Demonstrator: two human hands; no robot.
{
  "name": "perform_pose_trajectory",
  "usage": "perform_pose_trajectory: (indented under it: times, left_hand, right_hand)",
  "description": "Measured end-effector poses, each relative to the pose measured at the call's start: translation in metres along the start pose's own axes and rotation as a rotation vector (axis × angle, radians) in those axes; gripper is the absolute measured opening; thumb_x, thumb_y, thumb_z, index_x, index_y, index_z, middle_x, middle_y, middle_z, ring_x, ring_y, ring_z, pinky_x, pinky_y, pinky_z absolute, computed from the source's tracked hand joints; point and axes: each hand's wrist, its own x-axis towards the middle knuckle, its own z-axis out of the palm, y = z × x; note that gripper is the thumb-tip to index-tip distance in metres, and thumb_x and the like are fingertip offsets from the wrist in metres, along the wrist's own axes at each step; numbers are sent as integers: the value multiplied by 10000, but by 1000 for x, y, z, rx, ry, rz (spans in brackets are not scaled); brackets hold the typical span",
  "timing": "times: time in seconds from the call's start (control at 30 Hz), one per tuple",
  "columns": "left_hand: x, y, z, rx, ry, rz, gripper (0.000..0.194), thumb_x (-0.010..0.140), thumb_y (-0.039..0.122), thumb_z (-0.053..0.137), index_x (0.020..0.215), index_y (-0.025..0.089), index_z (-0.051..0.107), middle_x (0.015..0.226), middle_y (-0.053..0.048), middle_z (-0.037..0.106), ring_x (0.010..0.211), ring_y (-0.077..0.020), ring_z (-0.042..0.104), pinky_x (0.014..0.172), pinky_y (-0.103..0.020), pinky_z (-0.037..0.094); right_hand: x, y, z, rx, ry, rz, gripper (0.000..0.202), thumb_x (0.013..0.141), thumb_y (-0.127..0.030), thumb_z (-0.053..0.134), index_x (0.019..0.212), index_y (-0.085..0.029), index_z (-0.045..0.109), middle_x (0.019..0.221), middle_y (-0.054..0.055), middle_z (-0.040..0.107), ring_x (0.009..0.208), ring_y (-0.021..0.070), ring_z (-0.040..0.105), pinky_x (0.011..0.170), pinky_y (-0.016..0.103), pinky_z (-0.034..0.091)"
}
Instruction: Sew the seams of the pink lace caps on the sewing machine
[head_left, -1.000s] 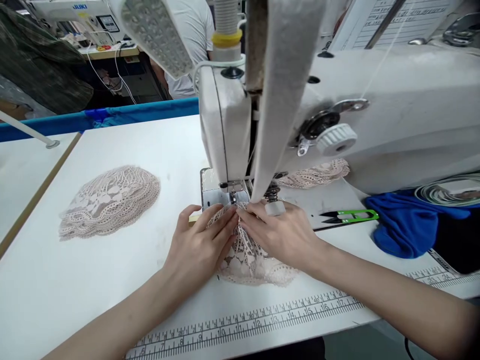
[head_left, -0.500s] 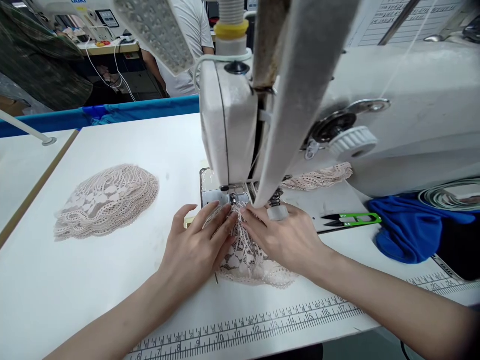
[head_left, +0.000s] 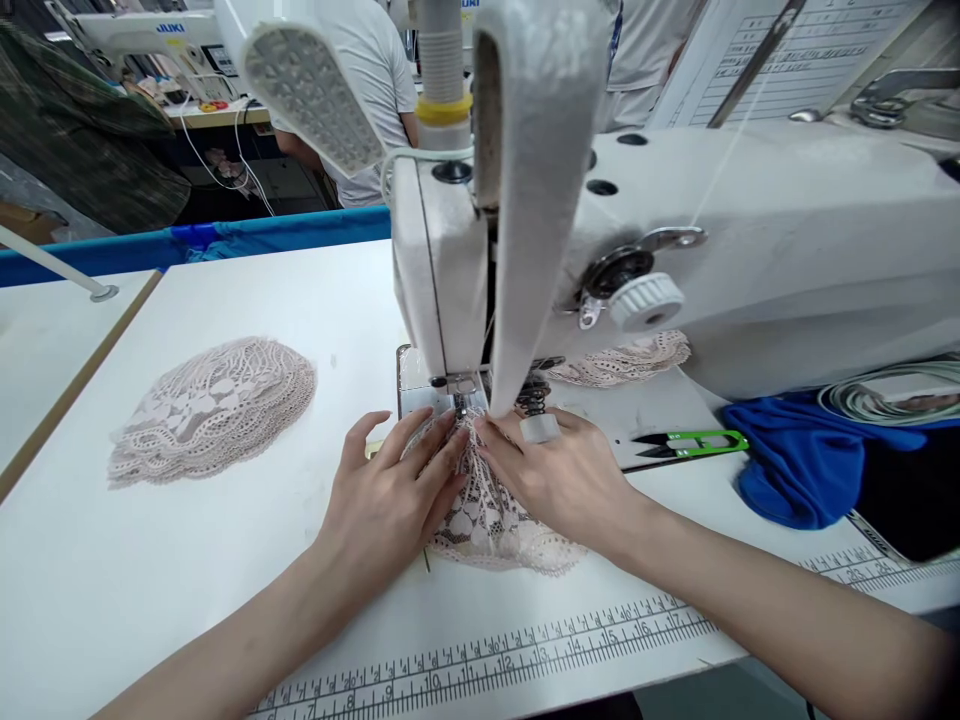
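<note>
A pale pink lace piece [head_left: 489, 520] lies gathered under the sewing machine's presser foot [head_left: 460, 402], its scalloped edge towards me. My left hand [head_left: 394, 487] rests on its left side, fingers stretched out and pointing at the needle area. From the right, my right hand [head_left: 566, 472] presses its fingers together on the lace close to the foot; part of them is hidden behind the machine's white knob [head_left: 540, 428]. The fingertips of both hands nearly meet in front of the foot.
A stack of lace pieces [head_left: 217, 410] lies left on the white table. More lace [head_left: 622, 360] sits behind the machine arm. Green thread snips [head_left: 697, 442], a blue cloth [head_left: 799, 465] and a coiled cord [head_left: 892, 388] are at right. A printed ruler [head_left: 480, 672] runs along the front edge.
The camera view has shifted slightly, so the machine head appears further left and more of its arm shows. Both hands keep nearly the same place on the lace.
</note>
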Motion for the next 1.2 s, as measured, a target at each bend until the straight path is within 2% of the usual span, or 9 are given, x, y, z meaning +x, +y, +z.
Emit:
perform_pose_trajectory:
  times: [0.33, 0.8, 0.9, 0.97, 1.03, 1.1, 1.13, 1.2]
  left_hand:
    - [1, -1, 0, -11, 18, 0, 277, 955, 266, 506, 1182, 190, 644, 1162, -61, 701, 1134, -269, 610, 981, -471, 319]
    - [2, -5, 1, -21, -29, -29, 293, 951, 290, 516, 1215, 218, 619, 1224, -54, 670, 1155, -257, 583, 1007, -475, 300]
    - [2, -4, -7, 4, -5, -6, 268, 947, 276, 520, 1186, 220, 628, 1210, -46, 679, 1118, -251, 592, 983, -463, 305]
    - [1, -5, -18, -15, 1, 4, 223, 938, 291, 534, 1110, 218, 655, 1138, -37, 709, 993, -230, 626, 909, -432, 341]
    - [0, -7, -29, -108, -85, 34, 218, 907, 378, 571, 1014, 216, 670, 1052, -34, 716, 845, -198, 630, 815, -396, 374]
    - [-1, -10, -37, -219, -248, 91, 285, 848, 471, 620, 965, 214, 663, 1034, -39, 687, 782, -180, 618, 755, -371, 395]
    - [-2, -11, -39, -251, -314, 118, 279, 841, 465, 627, 959, 214, 656, 1046, -41, 669, 772, -175, 614, 731, -360, 403]
    - [-2, -12, -39, -268, -357, 148, 162, 893, 357, 572, 922, 214, 643, 1053, -37, 651, 725, -156, 601, 673, -335, 409]
  right_hand:
    - [0, 0, 0, 34, -66, 10, 237, 955, -189, 473, 1054, -142, 683, 1024, 93, 700, 719, 152, 570, 581, 307, 314]
    - [5, 4, -1, -26, -123, 25, 279, 955, -205, 475, 1170, -166, 648, 1068, 112, 698, 730, 167, 585, 592, 302, 335]
    - [6, 6, -4, -7, -117, 29, 254, 943, -177, 487, 1118, -168, 672, 1054, 103, 701, 705, 162, 578, 581, 299, 326]
    - [6, 8, -12, 50, -125, 41, 239, 943, -166, 479, 1054, -175, 691, 1003, 79, 708, 658, 147, 565, 561, 294, 310]
    - [6, 10, -24, 195, -193, 58, 214, 947, -217, 490, 977, -192, 700, 948, 44, 702, 599, 126, 543, 532, 281, 289]
    - [4, 12, -38, 435, -327, 42, 175, 900, -362, 587, 928, -221, 687, 932, 5, 680, 578, 112, 535, 519, 260, 288]
    - [3, 13, -45, 539, -398, 13, 194, 843, -410, 657, 917, -232, 673, 934, -11, 665, 595, 112, 546, 529, 253, 299]
    - [1, 14, -53, 639, -493, -25, 152, 805, -351, 707, 887, -239, 645, 918, -28, 641, 628, 117, 561, 546, 246, 309]
